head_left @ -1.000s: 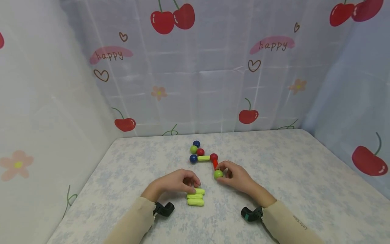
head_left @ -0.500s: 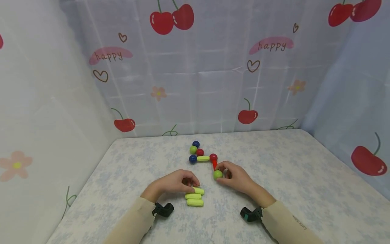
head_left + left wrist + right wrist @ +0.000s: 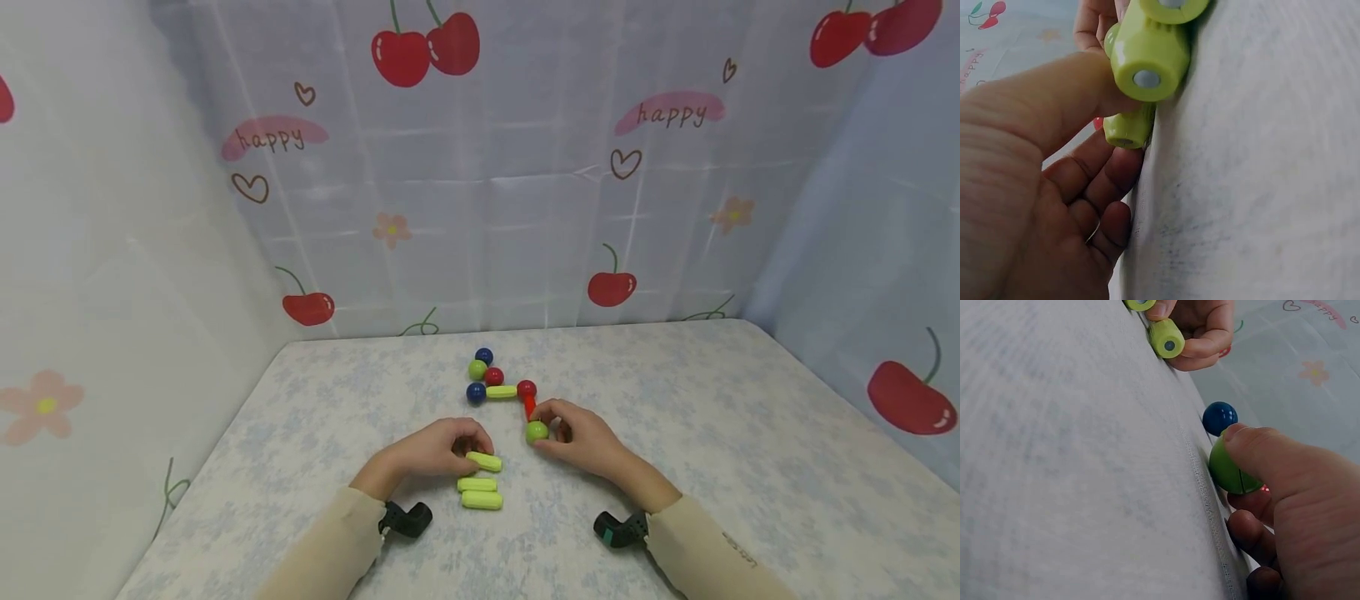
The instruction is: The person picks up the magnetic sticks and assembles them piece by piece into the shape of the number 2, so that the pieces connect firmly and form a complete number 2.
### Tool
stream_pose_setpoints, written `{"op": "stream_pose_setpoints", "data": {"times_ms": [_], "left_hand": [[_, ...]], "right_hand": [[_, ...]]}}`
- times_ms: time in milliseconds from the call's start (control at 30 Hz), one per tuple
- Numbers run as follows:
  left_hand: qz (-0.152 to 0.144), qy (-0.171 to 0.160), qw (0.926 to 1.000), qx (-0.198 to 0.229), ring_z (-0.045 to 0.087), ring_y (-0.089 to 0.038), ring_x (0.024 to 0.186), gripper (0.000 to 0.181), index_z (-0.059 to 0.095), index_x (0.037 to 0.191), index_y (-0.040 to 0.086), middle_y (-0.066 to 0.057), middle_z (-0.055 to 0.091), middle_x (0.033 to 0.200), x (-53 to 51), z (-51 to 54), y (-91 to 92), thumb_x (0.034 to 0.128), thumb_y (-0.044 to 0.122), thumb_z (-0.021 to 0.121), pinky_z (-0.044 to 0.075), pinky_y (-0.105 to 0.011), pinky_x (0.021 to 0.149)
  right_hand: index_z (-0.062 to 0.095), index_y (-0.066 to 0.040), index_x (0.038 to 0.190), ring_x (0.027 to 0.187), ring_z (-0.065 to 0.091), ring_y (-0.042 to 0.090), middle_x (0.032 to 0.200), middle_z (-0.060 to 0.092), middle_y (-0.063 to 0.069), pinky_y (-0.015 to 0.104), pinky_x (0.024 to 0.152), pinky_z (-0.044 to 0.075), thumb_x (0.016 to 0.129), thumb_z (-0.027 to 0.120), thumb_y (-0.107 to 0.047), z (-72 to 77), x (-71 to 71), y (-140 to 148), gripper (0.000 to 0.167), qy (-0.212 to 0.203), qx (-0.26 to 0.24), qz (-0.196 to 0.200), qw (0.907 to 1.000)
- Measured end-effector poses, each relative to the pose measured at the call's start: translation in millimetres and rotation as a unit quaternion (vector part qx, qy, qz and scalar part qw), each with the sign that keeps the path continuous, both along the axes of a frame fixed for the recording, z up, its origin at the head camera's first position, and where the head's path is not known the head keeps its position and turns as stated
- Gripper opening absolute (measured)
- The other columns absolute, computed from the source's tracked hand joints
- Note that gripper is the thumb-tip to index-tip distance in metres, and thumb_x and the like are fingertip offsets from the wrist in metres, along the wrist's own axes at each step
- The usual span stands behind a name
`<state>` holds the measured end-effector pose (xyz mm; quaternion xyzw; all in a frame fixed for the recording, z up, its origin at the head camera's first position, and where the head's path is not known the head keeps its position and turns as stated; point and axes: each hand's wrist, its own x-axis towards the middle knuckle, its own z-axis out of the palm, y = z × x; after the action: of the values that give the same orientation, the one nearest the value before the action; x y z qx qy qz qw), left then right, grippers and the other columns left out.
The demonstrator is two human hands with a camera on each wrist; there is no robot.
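Note:
My left hand point(image 3: 437, 448) pinches one yellow-green stick point(image 3: 484, 462) between thumb and fingers. In the left wrist view that stick point(image 3: 1126, 130) shows a grey end. Two more such sticks point(image 3: 481, 500) lie just nearer to me on the table. My right hand point(image 3: 582, 437) holds a green ball point(image 3: 536, 432) between thumb and fingers; the right wrist view shows the ball point(image 3: 1227, 469) under the thumb. A red stick point(image 3: 529, 406) runs from that ball to a red ball point(image 3: 527, 390), and a yellow-green stick point(image 3: 501, 392) links this to a blue ball point(image 3: 476, 393).
Behind the joined pieces, a blue ball point(image 3: 483, 357), a green ball point(image 3: 477, 370) and a red ball point(image 3: 494, 377) sit close together on the pale patterned table point(image 3: 360, 375). A curtain point(image 3: 480, 250) with cherries hangs behind it.
My left hand has drawn the farthest yellow-green stick away from the other two, and it now lies at a slight angle. The right hand stays at the green ball.

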<state>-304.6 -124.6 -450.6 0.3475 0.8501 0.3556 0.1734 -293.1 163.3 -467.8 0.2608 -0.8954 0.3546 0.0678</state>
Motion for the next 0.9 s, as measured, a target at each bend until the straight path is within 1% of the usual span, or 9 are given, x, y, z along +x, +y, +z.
{"op": "stream_pose_setpoints", "data": {"times_ms": [100, 167, 233, 333, 433, 533, 667, 900], "left_hand": [[0.014, 0.009, 0.9998, 0.007, 0.054, -0.008, 0.084, 0.022, 0.067, 0.105, 0.026, 0.009, 0.064, 0.096, 0.9, -1.5, 1.4, 0.0907, 0.009, 0.069, 0.047, -0.022, 0.075], [0.032, 0.017, 0.9992, 0.018, 0.054, -0.009, 0.084, 0.022, 0.067, 0.105, 0.026, 0.007, 0.064, 0.096, 2.2, -1.8, 3.4, 0.0911, 0.009, 0.068, 0.047, -0.023, 0.075], [0.053, 0.031, 0.9975, 0.033, 0.056, -0.010, 0.085, 0.020, 0.068, 0.106, 0.024, 0.006, 0.065, 0.098, 3.6, -2.7, 6.0, 0.0914, 0.011, 0.069, 0.048, -0.024, 0.075], [0.090, 0.051, 0.9930, 0.056, 0.058, -0.011, 0.089, 0.018, 0.069, 0.108, 0.020, 0.003, 0.068, 0.104, 6.0, -4.2, 11.8, 0.0913, 0.013, 0.071, 0.049, -0.025, 0.077], [0.126, 0.063, 0.9874, 0.072, 0.059, -0.011, 0.092, 0.017, 0.070, 0.108, 0.018, 0.002, 0.069, 0.107, 7.9, -6.0, 17.3, 0.0912, 0.015, 0.073, 0.050, -0.025, 0.079], [0.152, 0.069, 0.9824, 0.085, 0.059, -0.012, 0.091, 0.018, 0.070, 0.108, 0.018, 0.002, 0.069, 0.106, 8.9, -7.4, 20.9, 0.0907, 0.016, 0.074, 0.050, -0.025, 0.079], [0.163, 0.078, 0.9788, 0.096, 0.060, -0.011, 0.089, 0.017, 0.071, 0.107, 0.017, 0.002, 0.070, 0.104, 9.9, -8.6, 24.2, 0.0896, 0.017, 0.076, 0.050, -0.024, 0.078], [0.164, 0.079, 0.9788, 0.094, 0.058, -0.008, 0.081, 0.016, 0.074, 0.104, 0.018, 0.004, 0.069, 0.097, 11.6, -11.2, 29.9, 0.0888, 0.017, 0.076, 0.049, -0.023, 0.073]], "right_hand": [[0.064, -0.019, 0.117, 0.064, 0.048, 0.001, 0.101, 0.066, -0.003, 0.021, 0.061, 0.044, 0.086, 0.080, -0.026, 1.1, 0.7, -0.4, 0.036, -0.006, 0.003, -0.004, 1.0000], [0.064, -0.019, 0.118, 0.064, 0.048, 0.001, 0.102, 0.066, -0.003, 0.021, 0.061, 0.044, 0.086, 0.079, -0.027, 2.2, 1.1, -0.9, 0.036, -0.007, 0.005, -0.003, 1.0000], [0.064, -0.020, 0.118, 0.064, 0.048, 0.001, 0.102, 0.066, -0.003, 0.021, 0.061, 0.044, 0.086, 0.079, -0.027, 3.1, 1.3, -1.4, 0.036, -0.011, 0.007, -0.001, 0.9999], [0.064, -0.021, 0.118, 0.063, 0.048, 0.002, 0.102, 0.066, -0.003, 0.021, 0.061, 0.044, 0.087, 0.078, -0.027, 4.2, 1.9, -2.4, 0.035, -0.016, 0.008, 0.004, 0.9998], [0.063, -0.021, 0.118, 0.063, 0.048, 0.002, 0.102, 0.066, -0.004, 0.021, 0.061, 0.044, 0.087, 0.078, -0.028, 4.4, 1.9, -3.3, 0.034, -0.017, 0.009, 0.007, 0.9998], [0.063, -0.021, 0.118, 0.064, 0.048, 0.002, 0.102, 0.066, -0.004, 0.021, 0.061, 0.044, 0.087, 0.078, -0.029, 3.7, 1.6, -3.4, 0.034, -0.016, 0.009, 0.008, 0.9998], [0.064, -0.021, 0.117, 0.063, 0.049, 0.002, 0.102, 0.066, -0.004, 0.021, 0.061, 0.044, 0.087, 0.078, -0.029, 3.1, 1.2, -2.5, 0.034, -0.016, 0.006, 0.010, 0.9998], [0.064, -0.024, 0.114, 0.063, 0.048, 0.001, 0.100, 0.065, -0.005, 0.021, 0.061, 0.045, 0.087, 0.078, -0.030, 2.5, 0.4, -1.5, 0.031, -0.015, 0.002, 0.029, 0.9995]]}}
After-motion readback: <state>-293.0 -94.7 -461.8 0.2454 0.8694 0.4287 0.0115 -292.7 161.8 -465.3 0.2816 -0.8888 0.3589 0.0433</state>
